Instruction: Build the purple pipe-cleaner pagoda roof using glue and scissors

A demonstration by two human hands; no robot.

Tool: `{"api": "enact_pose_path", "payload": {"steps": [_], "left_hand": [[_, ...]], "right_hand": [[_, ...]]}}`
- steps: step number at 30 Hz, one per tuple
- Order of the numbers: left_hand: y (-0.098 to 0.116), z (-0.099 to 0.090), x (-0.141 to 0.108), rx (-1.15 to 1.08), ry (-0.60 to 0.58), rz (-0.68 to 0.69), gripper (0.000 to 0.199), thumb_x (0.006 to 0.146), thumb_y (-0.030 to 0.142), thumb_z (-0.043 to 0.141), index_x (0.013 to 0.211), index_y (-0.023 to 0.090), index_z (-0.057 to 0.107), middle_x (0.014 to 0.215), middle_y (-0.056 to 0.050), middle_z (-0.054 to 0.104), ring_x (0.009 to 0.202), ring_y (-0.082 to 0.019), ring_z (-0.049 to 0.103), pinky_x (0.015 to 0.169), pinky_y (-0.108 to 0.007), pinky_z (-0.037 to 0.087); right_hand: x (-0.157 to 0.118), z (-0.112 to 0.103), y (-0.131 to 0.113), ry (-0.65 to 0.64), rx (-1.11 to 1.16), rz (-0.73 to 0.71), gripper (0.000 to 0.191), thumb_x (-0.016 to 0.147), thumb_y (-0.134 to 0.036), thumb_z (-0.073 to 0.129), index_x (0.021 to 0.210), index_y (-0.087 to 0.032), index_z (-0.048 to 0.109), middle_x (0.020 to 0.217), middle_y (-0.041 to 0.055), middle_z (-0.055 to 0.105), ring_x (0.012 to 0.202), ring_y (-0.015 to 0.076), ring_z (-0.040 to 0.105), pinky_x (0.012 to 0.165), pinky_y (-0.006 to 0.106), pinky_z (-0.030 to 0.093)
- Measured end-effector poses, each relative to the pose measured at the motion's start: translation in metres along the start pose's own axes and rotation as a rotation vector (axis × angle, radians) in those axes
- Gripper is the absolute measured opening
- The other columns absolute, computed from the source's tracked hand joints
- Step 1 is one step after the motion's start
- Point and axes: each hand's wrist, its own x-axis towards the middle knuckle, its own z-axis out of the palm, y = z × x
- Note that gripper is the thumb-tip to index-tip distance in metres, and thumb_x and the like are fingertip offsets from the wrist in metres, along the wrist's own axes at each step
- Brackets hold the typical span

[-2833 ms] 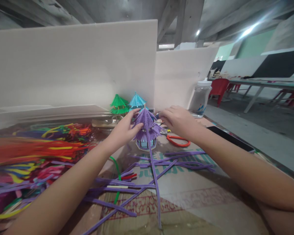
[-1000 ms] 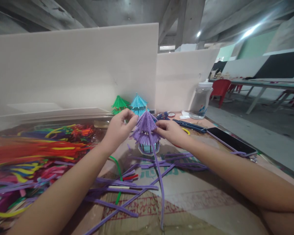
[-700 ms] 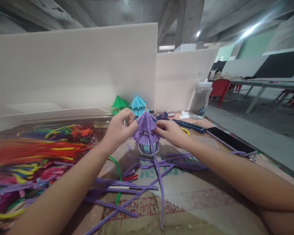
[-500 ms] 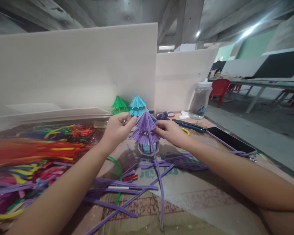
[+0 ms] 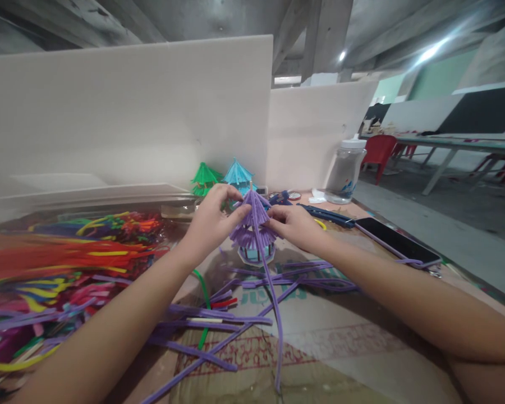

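A small purple pagoda model (image 5: 257,238), its two tiers of roof covered in pipe cleaners, stands upright on the table in front of me. My left hand (image 5: 219,216) has its thumb and forefinger curled on the left side of the upper roof. On the opposite side, the fingertips of my right hand (image 5: 292,224) pinch the roof's right edge. One long purple pipe cleaner (image 5: 273,303) runs from the roof down toward me and trails on the table. More purple pipe cleaners (image 5: 219,322) lie loose in front of the model, crossing a green one (image 5: 204,292).
Behind stand a green model (image 5: 205,177) and a blue model (image 5: 238,174) against a white board (image 5: 130,112). Many coloured pipe cleaners (image 5: 63,258) heap at left. To the right are a dark-handled tool (image 5: 328,215), a phone (image 5: 398,241) and a clear bottle (image 5: 345,174).
My left hand has moved right and slightly up, its thumb and forefinger now on the upper roof. My right hand stays at the roof's right edge.
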Motion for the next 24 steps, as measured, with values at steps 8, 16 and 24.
{"api": "enact_pose_path", "payload": {"steps": [8,16,24], "left_hand": [[-0.002,0.013,-0.005,-0.071,-0.051,-0.078,0.033,0.086,0.031,0.067,0.112,0.018,0.052,0.115,-0.009,0.062,0.110,-0.022,0.059,0.097,-0.038,0.046],[-0.004,0.013,-0.005,-0.055,-0.046,-0.039,0.026,0.090,0.030,0.061,0.111,0.018,0.053,0.112,-0.008,0.062,0.106,-0.022,0.059,0.096,-0.038,0.047],[-0.005,0.013,-0.005,-0.030,-0.026,-0.053,0.035,0.088,0.033,0.066,0.116,0.019,0.052,0.116,-0.010,0.062,0.109,-0.024,0.060,0.097,-0.041,0.048]], "right_hand": [[-0.002,0.001,-0.005,0.009,-0.065,-0.020,0.017,0.087,-0.023,0.058,0.082,-0.020,0.074,0.068,0.0007,0.066,0.058,0.0128,0.052,0.060,0.027,0.034],[-0.002,0.002,-0.001,0.009,-0.063,-0.036,0.018,0.089,-0.024,0.057,0.085,-0.018,0.073,0.072,0.0016,0.066,0.064,0.0140,0.054,0.063,0.026,0.036],[-0.002,0.000,-0.002,-0.024,-0.082,-0.051,0.019,0.090,-0.024,0.056,0.088,-0.020,0.075,0.070,0.0017,0.068,0.063,0.0146,0.056,0.062,0.028,0.037]]}}
